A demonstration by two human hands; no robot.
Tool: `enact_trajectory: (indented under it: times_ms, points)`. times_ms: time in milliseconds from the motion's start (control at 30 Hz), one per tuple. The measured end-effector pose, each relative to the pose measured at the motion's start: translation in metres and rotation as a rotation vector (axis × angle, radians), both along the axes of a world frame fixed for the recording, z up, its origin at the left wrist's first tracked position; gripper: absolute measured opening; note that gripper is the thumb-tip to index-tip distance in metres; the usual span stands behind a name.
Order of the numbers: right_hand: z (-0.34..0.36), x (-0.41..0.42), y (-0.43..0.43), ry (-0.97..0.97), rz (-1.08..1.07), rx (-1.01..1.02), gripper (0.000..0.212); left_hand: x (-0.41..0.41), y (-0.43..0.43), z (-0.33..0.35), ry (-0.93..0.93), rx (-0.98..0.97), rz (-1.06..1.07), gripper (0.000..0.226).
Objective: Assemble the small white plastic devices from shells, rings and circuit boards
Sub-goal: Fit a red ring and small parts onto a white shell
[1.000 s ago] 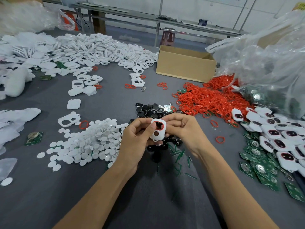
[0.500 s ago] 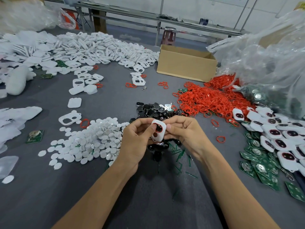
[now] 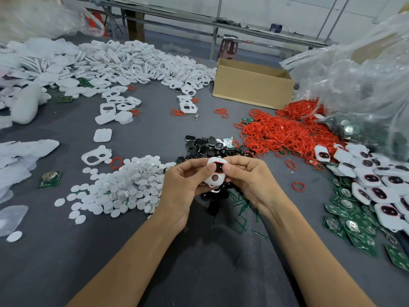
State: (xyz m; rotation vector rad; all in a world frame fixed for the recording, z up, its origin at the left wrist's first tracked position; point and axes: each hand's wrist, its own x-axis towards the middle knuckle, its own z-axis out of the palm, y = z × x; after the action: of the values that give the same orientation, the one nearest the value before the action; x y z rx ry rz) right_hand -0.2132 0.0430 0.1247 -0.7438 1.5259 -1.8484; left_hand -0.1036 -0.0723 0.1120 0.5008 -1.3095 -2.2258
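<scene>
Above the grey table's middle, my left hand [image 3: 184, 185] and my right hand [image 3: 247, 178] both pinch one small white shell [image 3: 215, 173]. It has a red ring around its dark upper opening and a round hole lower down; both thumbs press on its upper part. Black parts [image 3: 208, 146] lie just behind the hands. A heap of red rings [image 3: 285, 131] sits to the right. Green circuit boards [image 3: 349, 216] and shells fitted with rings [image 3: 376, 180] lie at the far right. White shells [image 3: 137, 60] are piled at the back left.
White round discs [image 3: 124, 189] form a heap left of my hands. An open cardboard box [image 3: 252, 85] stands at the back, with clear plastic bags [image 3: 358, 69] to its right. Thin green strips [image 3: 241, 207] lie under my right wrist. A lone circuit board [image 3: 49, 179] lies at left.
The shell has turned in my fingers, and both thumbs have moved onto its ringed upper opening. The hands have stayed in about the same spot.
</scene>
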Motion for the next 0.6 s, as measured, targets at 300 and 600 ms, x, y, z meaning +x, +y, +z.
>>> enact_trajectory:
  times_ms: [300, 600]
  points:
    - [0.000, 0.003, 0.000, 0.113, -0.019, 0.093, 0.018, -0.001, 0.005, -0.005, -0.133, -0.219, 0.073, 0.007]
    - [0.001, 0.015, -0.010, 0.159, -0.077, 0.159, 0.009, -0.002, 0.006, -0.004, -0.206, -0.296, 0.139, 0.008]
